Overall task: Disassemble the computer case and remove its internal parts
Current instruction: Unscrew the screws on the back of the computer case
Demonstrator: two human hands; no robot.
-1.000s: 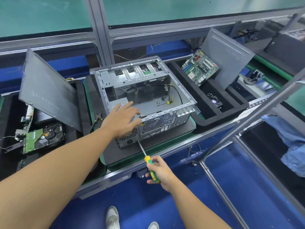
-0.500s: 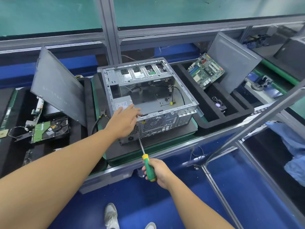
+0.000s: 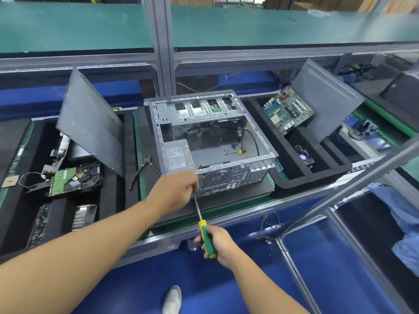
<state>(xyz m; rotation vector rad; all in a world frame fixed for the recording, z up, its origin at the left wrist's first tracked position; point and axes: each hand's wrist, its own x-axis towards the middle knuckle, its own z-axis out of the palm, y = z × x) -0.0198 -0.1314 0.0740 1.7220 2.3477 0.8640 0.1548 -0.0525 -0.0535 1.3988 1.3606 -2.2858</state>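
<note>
Both your hands meet at the rear of the open grey metal computer case [image 3: 226, 175] on the green mat [image 3: 136, 137]. Your right hand [image 3: 220, 242] clenches the green-and-yellow screwdriver [image 3: 205, 232], probably to loosen a screw. Your left hand [image 3: 174, 191] is too blurred to tell its grip.

Bright, even, diffuse light; shadows faint and soft-edged. The right hand [image 3: 221, 243] gripping the screwdriver [image 3: 207, 235] is sharp; the left hand [image 3: 174, 189] just above it is motion-blurred at the fingers. Beyond the grip, mild sheen on the computer case [image 3: 204, 112]. Frame rails [image 3: 272, 58] bow toward the edges.
</note>
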